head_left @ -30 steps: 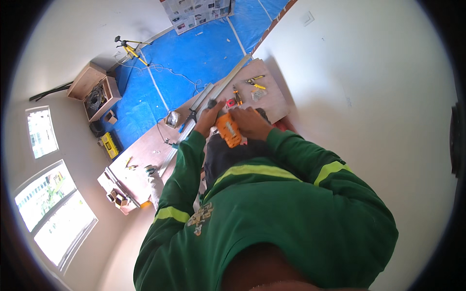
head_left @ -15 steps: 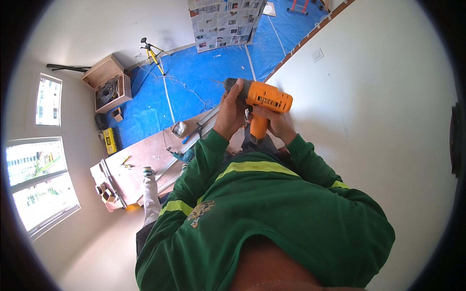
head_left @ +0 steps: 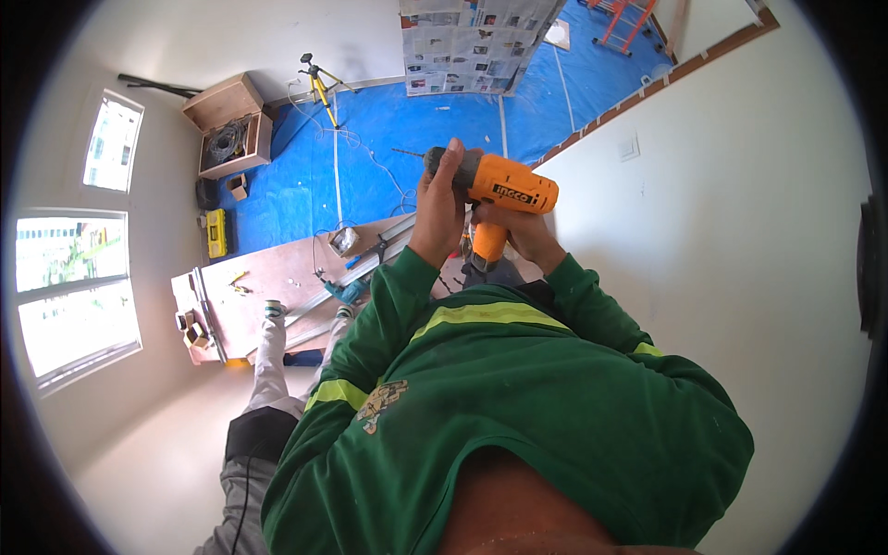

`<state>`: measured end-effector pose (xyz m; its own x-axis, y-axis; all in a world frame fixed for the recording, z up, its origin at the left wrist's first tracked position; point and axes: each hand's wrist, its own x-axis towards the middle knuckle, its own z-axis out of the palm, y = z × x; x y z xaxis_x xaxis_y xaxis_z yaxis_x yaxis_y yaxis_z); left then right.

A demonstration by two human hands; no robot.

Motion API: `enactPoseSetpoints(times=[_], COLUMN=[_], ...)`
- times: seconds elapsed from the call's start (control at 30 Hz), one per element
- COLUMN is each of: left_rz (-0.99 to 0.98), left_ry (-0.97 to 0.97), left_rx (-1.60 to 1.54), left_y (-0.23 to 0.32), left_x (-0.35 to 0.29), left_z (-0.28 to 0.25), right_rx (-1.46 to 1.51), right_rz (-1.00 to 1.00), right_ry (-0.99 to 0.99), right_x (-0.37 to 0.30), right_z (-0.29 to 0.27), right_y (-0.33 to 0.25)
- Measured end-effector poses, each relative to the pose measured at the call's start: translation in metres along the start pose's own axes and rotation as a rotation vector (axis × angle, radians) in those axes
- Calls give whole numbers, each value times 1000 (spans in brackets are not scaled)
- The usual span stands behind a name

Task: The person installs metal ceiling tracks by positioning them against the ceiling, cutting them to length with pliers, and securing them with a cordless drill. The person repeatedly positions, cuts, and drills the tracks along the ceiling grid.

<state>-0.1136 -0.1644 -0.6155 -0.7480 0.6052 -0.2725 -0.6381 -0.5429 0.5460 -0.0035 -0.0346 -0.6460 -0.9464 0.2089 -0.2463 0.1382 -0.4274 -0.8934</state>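
Note:
An orange and black cordless drill (head_left: 513,183) is held up in front of my chest, its thin bit pointing left. My left hand (head_left: 440,208) wraps the dark chuck end, thumb laid over the top. Round the upper part of the handle, just below the body, my right hand (head_left: 524,231) is closed. The lower handle and battery end hang down between my forearms. Where the right fingers meet the trigger is hidden by the drill.
Left of me a wooden board (head_left: 254,277) carries metal channels, a teal power tool (head_left: 344,290) and pliers. Another person's legs (head_left: 270,356) are there. Blue sheeting (head_left: 370,148) covers the floor beyond, with a yellow tripod (head_left: 324,91) and an open wooden box (head_left: 231,139). A white wall (head_left: 703,250) rises at right.
The view has shifted, so the room's background sits further right and the other person's legs show more. Both hands keep hold of the drill, whose body is tilted slightly more.

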Motion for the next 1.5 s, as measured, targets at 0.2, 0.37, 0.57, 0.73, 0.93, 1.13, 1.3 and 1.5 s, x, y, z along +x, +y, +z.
enactPoseSetpoints(times=[0.2,0.37,0.57,0.73,0.93,1.13,1.3,1.5], left_rz=[-8,-50,-96,-95,-110,-26,17,1008], left_ry=[182,231,159,159,147,73,-491,-655], left_rx=[-61,-135,-50,-20,-22,277,342,1147], left_y=[-9,-4,18,38,34,50,108,214], left_x=[24,31,24,10,12,9,4,-43], left_z=[24,33,36,36,10,40,133,233], right_rx=[-145,-355,-775,-820,-1283,-1313,171,-898], right_rz=[-46,-132,-263,-250,-526,-565,-391,-1164], right_ry=[12,15,-137,-117,-210,-41,-74,617], right_x=[17,17,22,31,37,41,56,56], right_z=[-16,-22,-15,4,-6,-5,11,20], right_y=[-25,-32,-25,-37,-45,-28,-89,-216])
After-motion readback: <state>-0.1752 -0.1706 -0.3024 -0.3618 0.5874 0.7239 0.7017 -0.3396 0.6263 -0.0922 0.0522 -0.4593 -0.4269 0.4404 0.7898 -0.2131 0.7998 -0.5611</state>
